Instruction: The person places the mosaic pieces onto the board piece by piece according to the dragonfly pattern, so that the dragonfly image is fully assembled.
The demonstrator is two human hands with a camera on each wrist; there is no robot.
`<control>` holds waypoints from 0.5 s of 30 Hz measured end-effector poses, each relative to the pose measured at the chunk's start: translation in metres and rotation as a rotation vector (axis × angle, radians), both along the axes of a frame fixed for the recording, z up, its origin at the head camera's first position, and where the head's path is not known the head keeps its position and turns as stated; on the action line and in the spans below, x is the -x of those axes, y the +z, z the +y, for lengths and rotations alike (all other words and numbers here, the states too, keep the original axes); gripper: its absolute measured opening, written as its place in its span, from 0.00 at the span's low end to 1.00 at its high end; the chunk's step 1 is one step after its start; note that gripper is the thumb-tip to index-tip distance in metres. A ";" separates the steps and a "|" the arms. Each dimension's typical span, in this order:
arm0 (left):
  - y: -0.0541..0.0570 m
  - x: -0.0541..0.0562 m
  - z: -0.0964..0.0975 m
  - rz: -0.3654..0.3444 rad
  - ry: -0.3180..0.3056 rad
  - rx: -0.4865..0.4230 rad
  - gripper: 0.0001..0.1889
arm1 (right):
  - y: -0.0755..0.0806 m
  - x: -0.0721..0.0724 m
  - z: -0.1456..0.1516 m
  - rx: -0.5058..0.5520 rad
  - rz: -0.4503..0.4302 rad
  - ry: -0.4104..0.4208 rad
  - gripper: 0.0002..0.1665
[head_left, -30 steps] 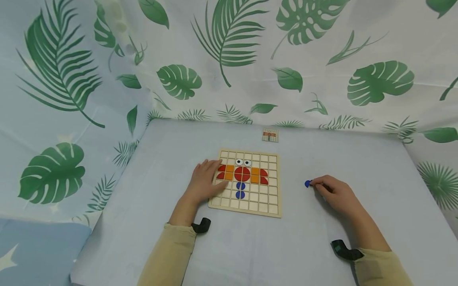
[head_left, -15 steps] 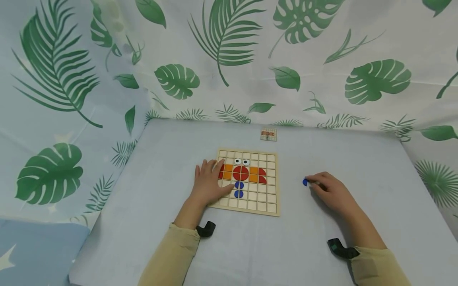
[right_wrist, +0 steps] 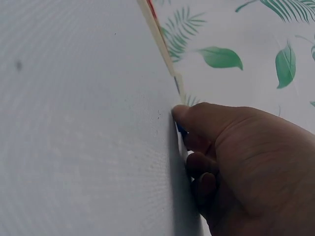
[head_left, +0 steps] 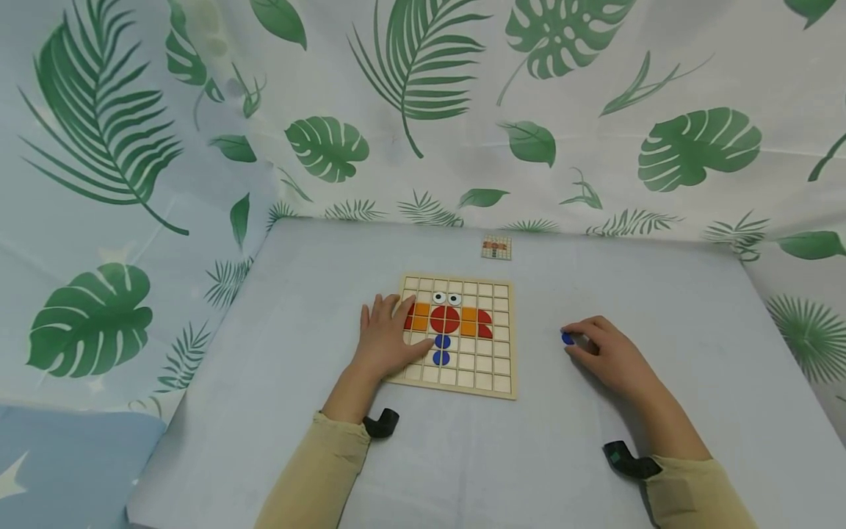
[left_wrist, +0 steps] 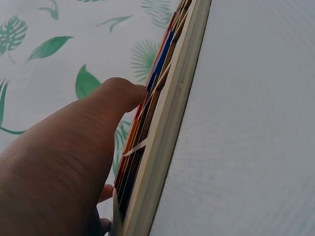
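A square wooden grid board (head_left: 484, 383) lies mid-table with flat colored pieces set in its cells. Two eye pieces (head_left: 446, 298) sit above a red circle (head_left: 445, 319), flanked by orange squares (head_left: 468, 322) and red quarter pieces (head_left: 485, 324). Below the circle are blue half-round pieces (head_left: 441, 358). Across the board's left side rests my left hand (head_left: 386, 345), fingers spread, covering part of the left red pieces; its thumb tip is at the upper blue pieces. To the board's right, my right hand (head_left: 611, 349) pinches a small blue piece (head_left: 567, 338) between thumb and fingers, close over the table.
Behind the board lies a small pattern card (head_left: 496, 247) with a similar figure. A white cloth (head_left: 317, 279) covers the table. Leaf-printed curtains (head_left: 463, 162) stand along the back and sides. Each wrist wears a black camera mount (head_left: 382, 423).
My left hand has slid right, farther onto the board, its thumb coming up to the blue pieces. The right hand has turned the blue piece slightly between its fingers, nearly in place.
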State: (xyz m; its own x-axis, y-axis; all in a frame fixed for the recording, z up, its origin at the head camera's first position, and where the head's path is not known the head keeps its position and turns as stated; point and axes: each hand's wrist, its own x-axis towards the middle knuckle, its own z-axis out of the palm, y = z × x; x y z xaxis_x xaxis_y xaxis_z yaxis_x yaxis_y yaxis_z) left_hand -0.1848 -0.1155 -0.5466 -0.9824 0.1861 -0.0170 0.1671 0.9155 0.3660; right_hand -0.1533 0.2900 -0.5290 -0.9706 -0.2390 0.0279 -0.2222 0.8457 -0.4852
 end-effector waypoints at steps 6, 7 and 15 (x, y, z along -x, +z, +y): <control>0.001 0.000 0.000 0.001 0.005 -0.014 0.46 | -0.001 0.000 0.001 0.003 0.004 0.005 0.15; 0.001 0.000 0.000 0.002 0.005 -0.016 0.46 | -0.001 0.000 0.002 0.005 0.001 0.009 0.15; 0.004 -0.001 -0.001 -0.005 0.004 -0.024 0.44 | 0.003 -0.001 0.005 -0.004 -0.011 0.050 0.17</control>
State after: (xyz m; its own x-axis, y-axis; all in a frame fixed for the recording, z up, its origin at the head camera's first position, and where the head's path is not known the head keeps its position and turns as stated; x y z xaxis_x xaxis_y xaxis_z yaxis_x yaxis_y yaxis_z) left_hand -0.1841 -0.1163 -0.5427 -0.9829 0.1830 -0.0180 0.1618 0.9071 0.3886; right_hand -0.1519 0.2951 -0.5259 -0.9577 -0.2873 0.0159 -0.2587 0.8355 -0.4848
